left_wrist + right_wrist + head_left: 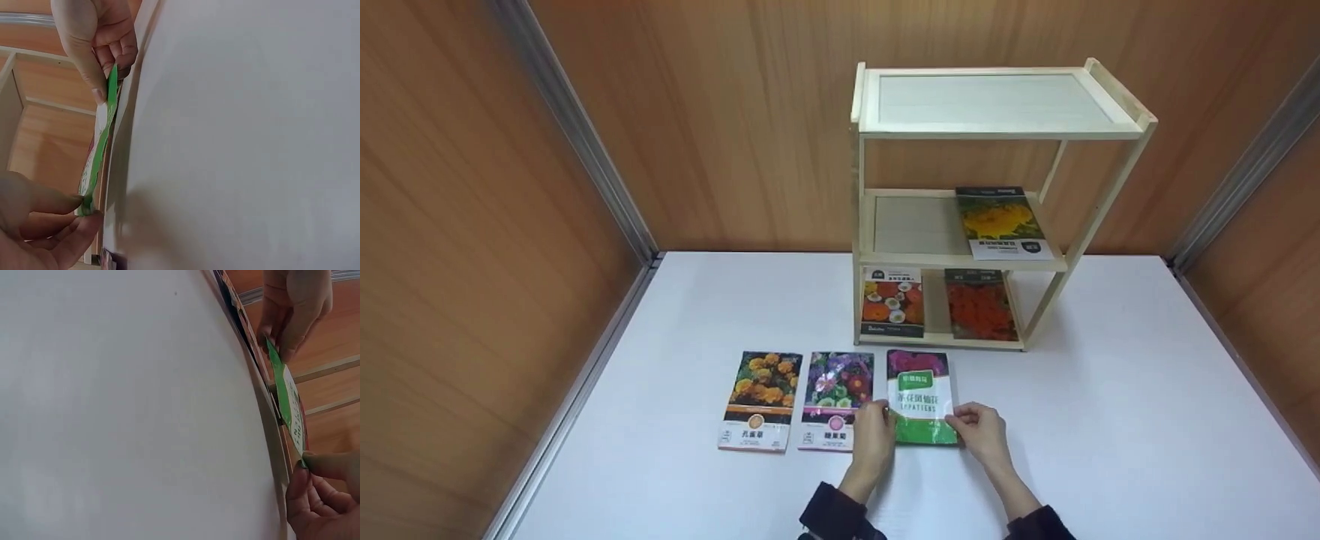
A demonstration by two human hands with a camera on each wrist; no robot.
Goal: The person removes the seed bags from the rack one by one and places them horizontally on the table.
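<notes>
A green and white seed packet [921, 397] lies near the front of the white table [1110, 420], third in a row of packets. My left hand [879, 420] pinches its lower left corner and my right hand [962, 424] pinches its lower right corner. In the left wrist view the packet [101, 149] shows edge-on, its near end lifted slightly off the table, with my left hand [84, 207] pinching one end and my right hand [107, 84] the other. The right wrist view shows the same packet [289, 405] between my right hand [304, 465] and my left hand [278, 349].
Left of the green packet lie an orange-flower packet [760, 400] and a pink-flower packet [837, 400]. A three-tier wooden shelf [1080, 127] stands at the back, with a yellow-flower packet [1003, 223] on its middle tier and two packets [892, 301] [980, 304] on the bottom. Wood-panel walls enclose the table.
</notes>
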